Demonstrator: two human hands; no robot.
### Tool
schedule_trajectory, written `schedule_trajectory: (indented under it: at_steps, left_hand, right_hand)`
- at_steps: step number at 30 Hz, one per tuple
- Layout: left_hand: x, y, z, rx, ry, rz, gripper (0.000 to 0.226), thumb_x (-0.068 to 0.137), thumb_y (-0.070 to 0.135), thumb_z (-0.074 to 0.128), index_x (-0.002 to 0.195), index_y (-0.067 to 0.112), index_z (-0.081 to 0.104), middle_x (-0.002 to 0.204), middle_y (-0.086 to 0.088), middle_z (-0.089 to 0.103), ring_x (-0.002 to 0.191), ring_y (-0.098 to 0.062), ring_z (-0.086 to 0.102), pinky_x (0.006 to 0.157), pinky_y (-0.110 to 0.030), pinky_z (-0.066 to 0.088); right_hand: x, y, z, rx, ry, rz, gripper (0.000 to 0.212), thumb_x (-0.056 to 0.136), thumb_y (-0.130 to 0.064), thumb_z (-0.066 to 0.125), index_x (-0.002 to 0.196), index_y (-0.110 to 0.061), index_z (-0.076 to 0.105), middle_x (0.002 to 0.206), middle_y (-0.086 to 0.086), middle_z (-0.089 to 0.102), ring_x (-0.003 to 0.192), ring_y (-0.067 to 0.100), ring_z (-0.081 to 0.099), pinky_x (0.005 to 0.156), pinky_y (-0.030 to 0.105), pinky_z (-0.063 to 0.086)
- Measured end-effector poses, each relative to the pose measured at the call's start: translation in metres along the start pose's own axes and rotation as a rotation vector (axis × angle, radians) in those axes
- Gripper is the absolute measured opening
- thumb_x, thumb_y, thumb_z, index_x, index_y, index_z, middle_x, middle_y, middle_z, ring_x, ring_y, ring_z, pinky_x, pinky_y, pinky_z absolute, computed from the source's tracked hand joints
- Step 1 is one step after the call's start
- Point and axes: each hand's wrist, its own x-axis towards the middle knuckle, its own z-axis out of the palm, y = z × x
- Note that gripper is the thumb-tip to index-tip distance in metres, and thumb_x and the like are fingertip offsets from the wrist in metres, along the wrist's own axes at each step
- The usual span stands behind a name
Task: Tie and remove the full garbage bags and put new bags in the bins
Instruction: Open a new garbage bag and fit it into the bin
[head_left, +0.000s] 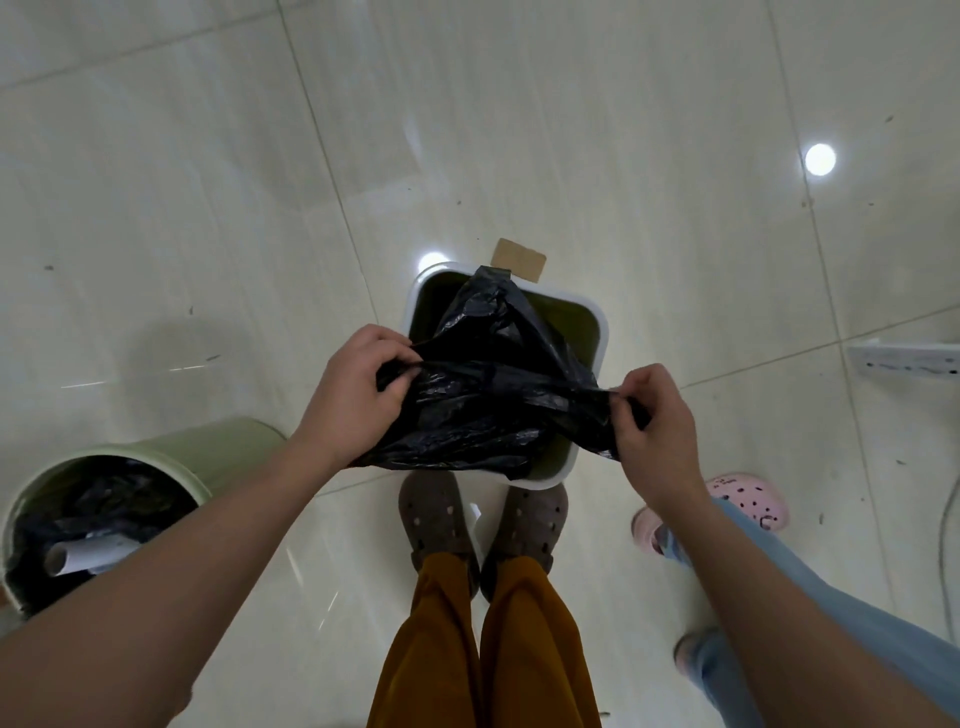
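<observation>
Both hands pinch the black bag (488, 395) taut over the square bin (597, 332), left hand (353, 395) and right hand (654, 421) pulling apart: tug harder and that thin film could tear.

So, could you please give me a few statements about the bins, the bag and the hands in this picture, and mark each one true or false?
1. Both hands pinch the black bag over the square bin. True: the left hand and the right hand each hold an edge of it.
2. The round green bin is empty. False: it holds a black bag and a cardboard tube.
3. A piece of brown cardboard lies on the floor beyond the square bin. True.
4. The black bag is already tied in a knot. False: it is stretched open between the hands.
5. A pink shoe shows at the right. True.
</observation>
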Motion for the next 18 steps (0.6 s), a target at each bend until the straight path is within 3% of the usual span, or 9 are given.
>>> schedule_trajectory:
  at_steps: [2, 5, 8, 10, 13, 18]
  left_hand:
    - [0.007, 0.003, -0.004, -0.026, 0.038, -0.004, 0.019, 0.088, 0.002, 0.063, 0.093, 0.02, 0.068, 0.093, 0.006, 0.063, 0.086, 0.0, 0.058, 0.083, -0.003, 0.04]
    - [0.016, 0.006, -0.01, -0.081, 0.094, -0.048, 0.03, 0.088, -0.001, 0.059, 0.086, 0.028, 0.05, 0.085, 0.012, 0.062, 0.087, 0.003, 0.061, 0.077, -0.002, 0.041]
    - [0.026, 0.008, -0.014, -0.069, 0.101, 0.009, 0.035, 0.08, -0.013, 0.051, 0.073, 0.021, 0.052, 0.085, 0.008, 0.066, 0.086, 0.0, 0.061, 0.077, -0.005, 0.043]
    - [0.036, 0.01, -0.014, -0.041, 0.117, 0.069, 0.036, 0.075, -0.018, 0.048, 0.071, 0.014, 0.063, 0.087, 0.001, 0.068, 0.084, -0.003, 0.06, 0.081, -0.006, 0.042]
    - [0.049, 0.013, -0.011, 0.001, 0.144, 0.045, 0.038, 0.081, -0.016, 0.047, 0.097, 0.007, 0.073, 0.097, -0.002, 0.068, 0.091, -0.007, 0.059, 0.088, -0.007, 0.041]
    - [0.069, 0.021, -0.002, 0.044, 0.088, -0.072, 0.045, 0.085, -0.008, 0.046, 0.124, 0.008, 0.062, 0.116, -0.004, 0.062, 0.107, -0.009, 0.052, 0.094, -0.004, 0.03]
  right_hand:
    - [0.009, -0.005, -0.002, -0.01, 0.034, -0.014, 0.038, 0.086, 0.012, 0.045, 0.074, -0.024, 0.046, 0.075, 0.007, 0.058, 0.067, 0.019, 0.049, 0.056, 0.017, 0.042]
    - [0.022, -0.012, -0.001, -0.073, 0.05, -0.033, 0.039, 0.08, 0.017, 0.04, 0.072, -0.015, 0.059, 0.082, 0.005, 0.061, 0.075, 0.017, 0.053, 0.066, 0.014, 0.04]
    - [0.037, -0.019, -0.001, -0.113, 0.036, -0.058, 0.04, 0.087, 0.016, 0.04, 0.093, -0.008, 0.072, 0.093, 0.002, 0.061, 0.086, 0.013, 0.055, 0.079, 0.016, 0.045]
    - [0.046, -0.023, -0.001, -0.163, 0.015, -0.099, 0.038, 0.089, 0.013, 0.041, 0.105, -0.005, 0.07, 0.1, 0.002, 0.058, 0.091, 0.009, 0.052, 0.083, 0.005, 0.038]
    - [0.059, -0.026, 0.002, -0.182, -0.039, -0.106, 0.034, 0.091, 0.006, 0.05, 0.121, -0.004, 0.062, 0.111, -0.001, 0.052, 0.102, 0.006, 0.048, 0.088, -0.002, 0.03]
    - [0.077, -0.028, 0.011, -0.171, -0.124, -0.011, 0.04, 0.095, -0.017, 0.058, 0.134, -0.009, 0.052, 0.123, -0.004, 0.045, 0.118, 0.011, 0.045, 0.102, 0.018, 0.032]
